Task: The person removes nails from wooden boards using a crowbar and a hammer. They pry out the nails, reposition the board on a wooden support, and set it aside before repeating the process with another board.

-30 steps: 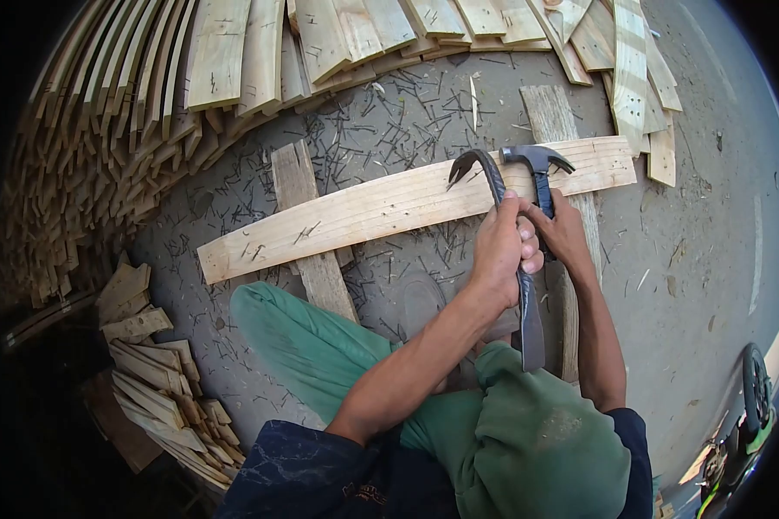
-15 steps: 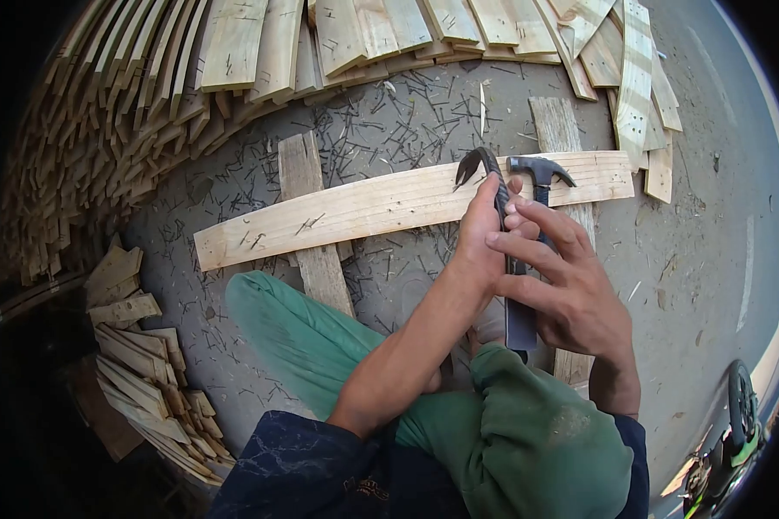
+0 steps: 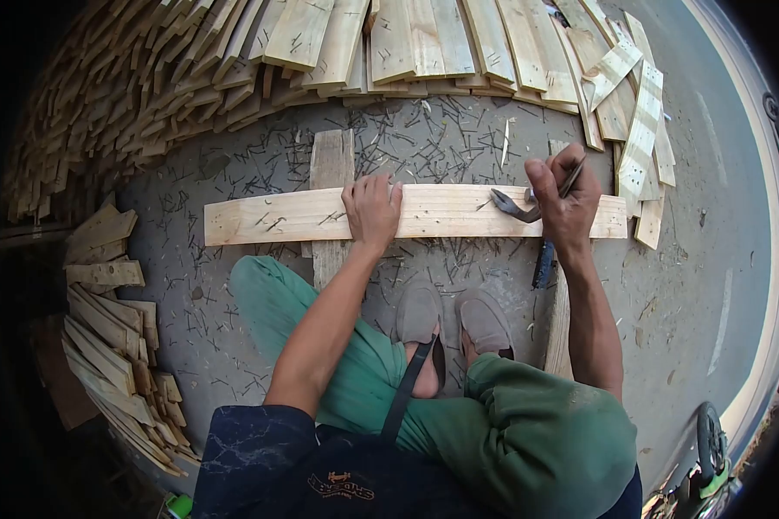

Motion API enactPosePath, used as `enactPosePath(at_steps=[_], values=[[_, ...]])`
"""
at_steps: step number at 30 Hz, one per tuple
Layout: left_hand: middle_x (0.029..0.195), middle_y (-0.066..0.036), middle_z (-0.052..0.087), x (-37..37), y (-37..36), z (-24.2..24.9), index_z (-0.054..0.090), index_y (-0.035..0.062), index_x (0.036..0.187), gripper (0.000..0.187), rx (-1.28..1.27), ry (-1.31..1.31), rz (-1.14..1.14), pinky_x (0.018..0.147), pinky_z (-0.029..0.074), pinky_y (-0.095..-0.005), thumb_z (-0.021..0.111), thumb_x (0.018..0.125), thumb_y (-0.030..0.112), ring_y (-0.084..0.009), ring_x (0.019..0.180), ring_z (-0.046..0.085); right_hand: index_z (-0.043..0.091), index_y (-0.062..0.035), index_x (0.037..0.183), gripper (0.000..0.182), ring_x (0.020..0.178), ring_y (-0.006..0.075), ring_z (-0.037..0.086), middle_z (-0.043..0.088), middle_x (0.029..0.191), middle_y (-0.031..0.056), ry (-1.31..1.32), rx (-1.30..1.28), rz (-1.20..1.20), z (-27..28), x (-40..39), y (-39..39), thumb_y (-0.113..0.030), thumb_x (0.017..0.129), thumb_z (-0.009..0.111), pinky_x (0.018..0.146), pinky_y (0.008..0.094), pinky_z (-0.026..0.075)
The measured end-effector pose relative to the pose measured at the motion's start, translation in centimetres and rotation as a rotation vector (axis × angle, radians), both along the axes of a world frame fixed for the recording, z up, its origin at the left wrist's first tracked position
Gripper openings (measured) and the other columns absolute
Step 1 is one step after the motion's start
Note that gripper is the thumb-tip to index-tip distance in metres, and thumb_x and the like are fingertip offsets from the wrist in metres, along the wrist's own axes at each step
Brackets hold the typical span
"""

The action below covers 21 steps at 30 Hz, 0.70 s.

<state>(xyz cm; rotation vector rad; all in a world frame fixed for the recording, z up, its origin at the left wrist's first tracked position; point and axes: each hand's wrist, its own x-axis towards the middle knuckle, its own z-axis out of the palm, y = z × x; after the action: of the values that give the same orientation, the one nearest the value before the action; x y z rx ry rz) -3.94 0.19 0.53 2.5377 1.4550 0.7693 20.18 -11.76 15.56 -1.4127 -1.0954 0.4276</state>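
Note:
A pale board [image 3: 459, 210] with nails in it lies across two weathered wooden supports [image 3: 331, 160]. My left hand [image 3: 372, 208] presses on the board left of its middle, its fingers together over the far edge. Above the board's right part, my right hand [image 3: 566, 195] is wrapped round a dark pry bar [image 3: 515, 208], whose curved claw points left, close to the board's surface. A hammer [image 3: 543, 265] is mostly hidden behind my right hand and the board, with its dark handle showing below.
Stacked boards [image 3: 389, 52] curve along the far side, with more loose planks [image 3: 645, 121] at the right. Shorter pieces [image 3: 112, 346] are piled at the left. Scattered nails [image 3: 268, 156] cover the ground. My shoes [image 3: 485, 320] are close to the board; a wheel [image 3: 710, 441] stands at the lower right.
My hands have moved apart: the left onto the board, the right up and rightward, now gripping the pry bar. The board looks straighter and lower in view as the camera shifted.

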Motion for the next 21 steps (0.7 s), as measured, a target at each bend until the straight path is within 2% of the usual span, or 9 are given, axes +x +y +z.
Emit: enactPosePath(at_steps=[1,2,5,12,18,21], values=[[0.104,-0.01,0.065,-0.3,-0.3,-0.2,0.063,0.0071,0.109,0.029,-0.046,0.025,-0.056,0.098,0.034,-0.0426,0.061,0.092,0.031,-0.0266,0.105,0.056,0.044,-0.0083,0.069,0.047,0.055,0.005,0.033,0.039,0.057,-0.0052,0.04,-0.079,-0.093,0.5,-0.6,0.5,-0.035,0.082,0.081,0.048,0.0238,0.028],[0.096,-0.008,0.067,-0.2,-0.2,-0.4,0.065,0.0079,0.102,0.026,-0.019,0.001,-0.006,0.098,0.033,-0.0414,0.061,0.091,0.032,-0.025,0.098,0.059,0.046,-0.0078,0.067,0.048,0.056,0.0056,0.036,0.041,0.058,-0.0049,0.057,-0.121,-0.129,1.1,-1.1,0.9,-0.038,0.084,0.079,0.049,0.0239,0.03],[0.094,-0.009,0.066,-0.3,-0.1,-0.6,0.065,0.0067,0.099,0.027,-0.001,-0.021,-0.005,0.099,0.034,-0.0418,0.062,0.091,0.032,-0.0236,0.098,0.058,0.048,-0.0063,0.067,0.047,0.056,0.0067,0.038,0.043,0.058,-0.0042,-0.007,-0.149,-0.211,1.1,-2.9,2.1,-0.038,0.085,0.078,0.049,0.0253,0.032],[0.096,-0.008,0.068,-0.5,0.0,-0.7,0.066,0.0074,0.098,0.025,-0.034,-0.054,0.02,0.098,0.034,-0.041,0.062,0.091,0.032,-0.0245,0.098,0.059,0.054,-0.0024,0.069,0.046,0.054,0.0084,0.04,0.048,0.057,-0.0009,-0.175,-0.223,-0.35,1.9,-5.3,3.0,-0.039,0.085,0.077,0.049,0.0283,0.035],[0.096,-0.009,0.068,-0.6,0.0,-0.7,0.066,0.0072,0.097,0.026,-0.043,-0.066,0.023,0.098,0.034,-0.0411,0.062,0.09,0.031,-0.0239,0.098,0.06,0.053,-0.0023,0.07,0.045,0.054,0.0094,0.041,0.048,0.057,0.0003,-0.322,-0.158,-0.371,2.0,-6.9,3.9,-0.038,0.086,0.076,0.048,0.0296,0.035],[0.095,-0.009,0.068,-0.6,0.0,-0.6,0.066,0.0069,0.097,0.026,-0.048,-0.076,0.026,0.098,0.034,-0.0412,0.063,0.09,0.031,-0.0237,0.097,0.06,0.053,-0.0028,0.071,0.045,0.054,0.0099,0.041,0.049,0.057,0.0006,-0.316,-0.163,-0.373,2.3,-7.7,4.4,-0.037,0.086,0.076,0.048,0.0295,0.036]])
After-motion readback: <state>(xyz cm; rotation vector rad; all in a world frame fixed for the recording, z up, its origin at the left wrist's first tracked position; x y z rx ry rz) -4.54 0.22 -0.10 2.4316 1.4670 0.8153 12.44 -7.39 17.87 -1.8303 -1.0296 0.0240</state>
